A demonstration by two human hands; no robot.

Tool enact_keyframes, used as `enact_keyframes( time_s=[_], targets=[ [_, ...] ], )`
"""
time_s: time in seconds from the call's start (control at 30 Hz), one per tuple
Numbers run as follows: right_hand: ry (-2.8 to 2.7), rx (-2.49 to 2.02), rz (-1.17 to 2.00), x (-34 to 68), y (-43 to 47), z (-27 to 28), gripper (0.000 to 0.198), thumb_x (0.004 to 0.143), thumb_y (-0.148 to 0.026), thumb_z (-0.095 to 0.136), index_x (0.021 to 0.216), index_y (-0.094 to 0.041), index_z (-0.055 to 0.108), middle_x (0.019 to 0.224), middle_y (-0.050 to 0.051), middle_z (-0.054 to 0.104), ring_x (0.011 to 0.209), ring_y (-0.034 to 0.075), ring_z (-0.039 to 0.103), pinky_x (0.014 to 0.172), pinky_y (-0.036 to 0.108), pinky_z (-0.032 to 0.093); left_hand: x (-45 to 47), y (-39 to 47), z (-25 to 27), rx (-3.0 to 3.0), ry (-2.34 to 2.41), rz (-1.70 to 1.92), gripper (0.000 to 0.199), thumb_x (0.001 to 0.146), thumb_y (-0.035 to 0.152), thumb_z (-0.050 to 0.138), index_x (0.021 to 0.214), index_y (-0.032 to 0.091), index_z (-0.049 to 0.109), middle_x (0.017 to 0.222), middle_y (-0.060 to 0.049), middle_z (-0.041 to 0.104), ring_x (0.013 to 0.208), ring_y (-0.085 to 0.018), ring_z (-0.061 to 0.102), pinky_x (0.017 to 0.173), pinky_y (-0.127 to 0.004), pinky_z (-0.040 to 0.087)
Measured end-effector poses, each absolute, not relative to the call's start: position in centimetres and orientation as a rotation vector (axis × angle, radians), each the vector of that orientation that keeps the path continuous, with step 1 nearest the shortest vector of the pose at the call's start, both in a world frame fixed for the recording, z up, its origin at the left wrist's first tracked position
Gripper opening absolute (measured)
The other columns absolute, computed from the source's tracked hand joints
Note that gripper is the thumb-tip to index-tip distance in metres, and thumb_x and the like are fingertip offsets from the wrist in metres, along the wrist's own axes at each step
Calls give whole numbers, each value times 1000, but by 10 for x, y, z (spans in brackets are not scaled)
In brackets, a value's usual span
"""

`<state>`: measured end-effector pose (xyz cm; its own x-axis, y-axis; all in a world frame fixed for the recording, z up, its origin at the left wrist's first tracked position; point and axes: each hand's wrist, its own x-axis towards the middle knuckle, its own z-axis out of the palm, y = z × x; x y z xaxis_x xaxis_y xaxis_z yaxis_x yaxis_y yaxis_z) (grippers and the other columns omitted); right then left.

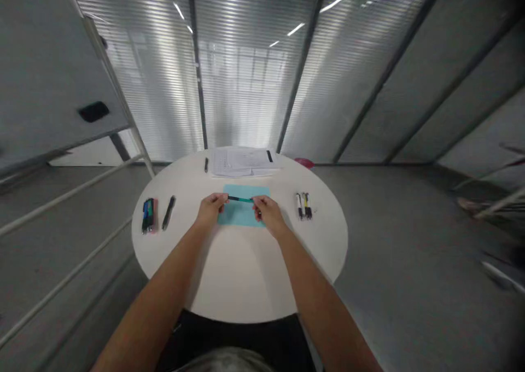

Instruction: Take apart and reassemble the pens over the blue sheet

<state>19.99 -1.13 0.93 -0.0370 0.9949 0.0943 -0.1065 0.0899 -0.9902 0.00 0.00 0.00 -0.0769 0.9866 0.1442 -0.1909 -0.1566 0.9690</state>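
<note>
A slim black and teal pen (240, 199) is held level between my two hands. My left hand (211, 207) pinches its black end, and my right hand (266, 208) pinches the teal end. Beneath them lies a light blue sheet (240, 217) on the white round table (241, 273). Nothing else shows in either hand, though the inner fingers of the right one are partly hidden.
Left on the table lie a cluster of coloured pens (150, 215) and a single black pen (168, 213). To the right are several white and black pens (304, 206). Papers (241, 162) and a dark pen (206, 164) lie at the back, near a pinkish-red object (304, 162).
</note>
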Motion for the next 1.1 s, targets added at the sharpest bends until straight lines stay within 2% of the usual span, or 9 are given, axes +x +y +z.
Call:
enact_keyframes(
  time_s=[0.3, 0.5, 0.63, 0.73, 0.83, 1.0, 1.1],
  targets=[
    [-1175, -1007, 1235, 201, -10, 12, 34, 67, -47, 68, 84, -18, 59, 62, -4, 56, 48, 8, 51, 39, 21, 46, 0, 3, -5, 1145, 1042, 1452, 31, 69, 44, 71, 69, 14, 64, 54, 0, 54, 45, -7, 43, 47, -21, 34],
    [-1229, -947, 1159, 198, -12, 14, 32, 66, -43, 71, 82, -19, 58, 62, -5, 53, 56, 10, 54, 49, 25, 55, 1, 4, -6, 1091, 1031, 1446, 34, 70, 45, 71, 64, 14, 60, 52, 0, 52, 45, -7, 45, 46, -22, 34],
    [-1201, -982, 1158, 197, -14, 14, 35, 70, -49, 66, 88, -21, 54, 71, -4, 56, 56, 10, 56, 43, 22, 50, 4, 3, -4, 1040, 1000, 1467, 31, 69, 44, 72, 70, 14, 62, 60, -1, 57, 46, -7, 45, 46, -21, 35],
    [-1180, -1066, 1186, 198, -13, 13, 37, 77, -56, 54, 89, -21, 51, 57, -7, 52, 41, 8, 49, 36, 20, 43, 6, 1, -2, 1041, 1004, 1459, 31, 69, 44, 73, 73, 15, 63, 61, -1, 58, 47, -7, 46, 46, -21, 35],
    [-1187, -1072, 1164, 199, -11, 13, 35, 77, -53, 55, 90, -22, 49, 48, -10, 47, 34, 8, 42, 33, 19, 37, 8, -1, 0, 1025, 1004, 1460, 32, 67, 44, 74, 73, 15, 63, 61, 0, 57, 46, -7, 46, 46, -21, 35],
    [-1087, -1014, 1253, 199, -11, 15, 44, 64, -40, 67, 99, -24, 46, 73, -6, 60, 46, 9, 53, 34, 19, 40, 7, -1, 1, 1000, 994, 1467, 32, 66, 44, 74, 71, 15, 61, 64, -1, 59, 45, -6, 45, 44, -21, 33],
    [-1126, -1068, 1269, 199, -11, 15, 33, 74, -48, 56, 92, -22, 50, 62, -6, 57, 38, 9, 48, 31, 19, 36, 6, 0, 1, 1016, 991, 1453, 32, 66, 44, 74, 71, 15, 62, 61, -1, 58, 45, -6, 45, 44, -20, 33]
  ],
)
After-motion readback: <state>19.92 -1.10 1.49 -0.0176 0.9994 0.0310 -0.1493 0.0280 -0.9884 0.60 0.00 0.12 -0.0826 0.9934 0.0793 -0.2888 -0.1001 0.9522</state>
